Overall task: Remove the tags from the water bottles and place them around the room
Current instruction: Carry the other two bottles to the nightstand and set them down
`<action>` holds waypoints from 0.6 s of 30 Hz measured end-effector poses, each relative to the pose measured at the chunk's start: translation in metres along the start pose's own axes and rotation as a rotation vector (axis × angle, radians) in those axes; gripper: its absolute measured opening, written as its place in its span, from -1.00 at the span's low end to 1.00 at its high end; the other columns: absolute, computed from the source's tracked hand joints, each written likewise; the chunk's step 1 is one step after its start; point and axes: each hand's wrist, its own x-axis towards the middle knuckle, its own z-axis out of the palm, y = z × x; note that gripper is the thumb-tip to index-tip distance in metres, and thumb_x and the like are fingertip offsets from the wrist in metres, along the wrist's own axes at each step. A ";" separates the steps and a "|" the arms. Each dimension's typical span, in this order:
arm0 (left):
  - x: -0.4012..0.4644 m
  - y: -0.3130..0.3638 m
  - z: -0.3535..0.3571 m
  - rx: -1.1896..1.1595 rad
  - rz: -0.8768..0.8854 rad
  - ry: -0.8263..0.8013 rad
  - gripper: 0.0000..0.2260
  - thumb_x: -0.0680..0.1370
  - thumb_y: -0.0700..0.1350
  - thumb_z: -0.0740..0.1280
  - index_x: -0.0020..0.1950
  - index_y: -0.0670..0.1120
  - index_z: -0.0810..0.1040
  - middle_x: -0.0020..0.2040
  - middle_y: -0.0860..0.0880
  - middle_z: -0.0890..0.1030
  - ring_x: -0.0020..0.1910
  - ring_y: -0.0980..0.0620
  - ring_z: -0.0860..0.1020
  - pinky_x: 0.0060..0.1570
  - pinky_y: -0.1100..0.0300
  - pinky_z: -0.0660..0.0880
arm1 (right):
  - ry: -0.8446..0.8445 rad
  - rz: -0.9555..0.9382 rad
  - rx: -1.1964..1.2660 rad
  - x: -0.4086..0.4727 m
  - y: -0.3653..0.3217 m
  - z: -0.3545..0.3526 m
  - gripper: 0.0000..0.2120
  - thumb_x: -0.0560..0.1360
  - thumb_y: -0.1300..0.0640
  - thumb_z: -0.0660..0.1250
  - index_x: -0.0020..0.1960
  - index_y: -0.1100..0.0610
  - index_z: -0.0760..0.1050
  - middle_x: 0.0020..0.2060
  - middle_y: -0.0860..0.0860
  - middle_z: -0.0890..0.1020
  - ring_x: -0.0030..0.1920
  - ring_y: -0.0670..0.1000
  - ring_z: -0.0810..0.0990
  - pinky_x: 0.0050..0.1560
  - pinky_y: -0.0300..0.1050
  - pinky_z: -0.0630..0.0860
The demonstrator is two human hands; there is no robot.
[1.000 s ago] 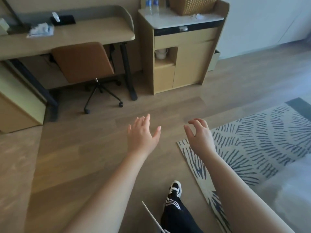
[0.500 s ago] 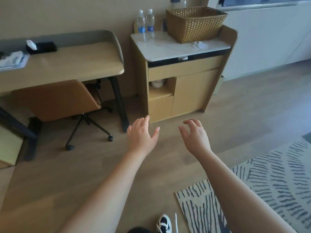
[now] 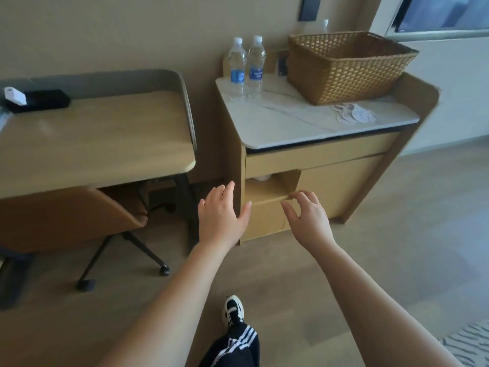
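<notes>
Two clear water bottles with blue labels and white caps, the left bottle (image 3: pixel 237 67) and the right bottle (image 3: pixel 256 67), stand side by side at the back left of the cabinet's white top (image 3: pixel 277 123). Several white round tags (image 3: pixel 353 114) lie loose on that top in front of the basket. My left hand (image 3: pixel 221 215) is stretched forward, fingers apart, holding nothing. My right hand (image 3: pixel 307 218) is beside it, fingers curled loosely and empty. Both hands hover in the air in front of the cabinet's lower shelf, well below the bottles.
A wicker basket (image 3: pixel 346 67) fills the back right of the cabinet top. A wooden desk (image 3: pixel 100 139) stands to the left with a black box (image 3: pixel 37 100) on it and a brown swivel chair (image 3: pixel 66 218) tucked under. My shoe (image 3: pixel 234 311) is on the wood floor.
The view has moved closer to the cabinet and tilted up; the bottles and basket now appear larger and nearer. The patterned rug has slid almost out of view. Both hands stay empty.
</notes>
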 end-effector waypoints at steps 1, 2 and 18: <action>0.030 -0.006 0.003 -0.001 0.001 0.008 -0.43 0.57 0.17 0.20 0.51 -0.07 0.25 0.46 -0.07 0.36 0.47 -0.04 0.26 0.40 -0.14 0.22 | -0.001 -0.004 -0.001 0.032 -0.004 0.007 -0.64 0.55 -0.10 0.21 0.24 0.08 0.47 0.24 0.00 0.46 0.14 0.06 0.50 0.02 -0.16 0.38; 0.060 -0.011 0.004 -0.003 0.001 0.012 -0.43 0.57 0.17 0.20 0.51 -0.07 0.25 0.45 -0.07 0.37 0.46 -0.04 0.27 0.39 -0.13 0.24 | -0.003 -0.003 0.001 0.063 -0.010 0.013 -0.64 0.55 -0.10 0.21 0.23 0.09 0.47 0.23 0.00 0.46 0.12 0.06 0.51 0.00 -0.16 0.37; 0.377 -0.034 0.031 -0.105 0.019 0.127 -0.45 0.56 0.16 0.22 0.46 -0.11 0.33 0.41 -0.11 0.44 0.42 -0.09 0.35 0.37 -0.16 0.31 | 0.044 -0.017 0.089 0.389 -0.040 0.054 -0.67 0.56 -0.10 0.20 0.23 0.05 0.47 0.23 -0.07 0.46 0.07 0.04 0.52 0.00 -0.18 0.34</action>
